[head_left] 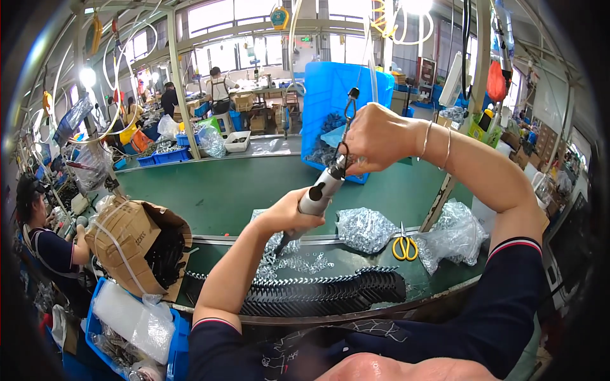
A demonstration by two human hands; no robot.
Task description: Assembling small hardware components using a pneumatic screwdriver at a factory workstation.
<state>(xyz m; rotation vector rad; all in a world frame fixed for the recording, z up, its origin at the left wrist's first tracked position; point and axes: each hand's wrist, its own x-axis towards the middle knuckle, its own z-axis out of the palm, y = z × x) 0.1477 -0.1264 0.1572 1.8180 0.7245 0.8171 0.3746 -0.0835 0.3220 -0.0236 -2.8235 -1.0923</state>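
My left hand is wrapped round the grey body of a power screwdriver, which tilts with its dark tip down to the left. Closed fingers of my right hand grip the black metal hanging hook at the screwdriver's upper end. Some of those fingertips are hidden behind the hand. Below the tool, a long row of black strip-like parts lies along the bench's near edge. Loose small metal nuts or washers are scattered just behind that row.
Clear bags of metal hardware and yellow-handled scissors lie to the right. A cardboard box of black parts stands at left, above a blue crate. Beyond the green belt is a blue bin. A co-worker is far left.
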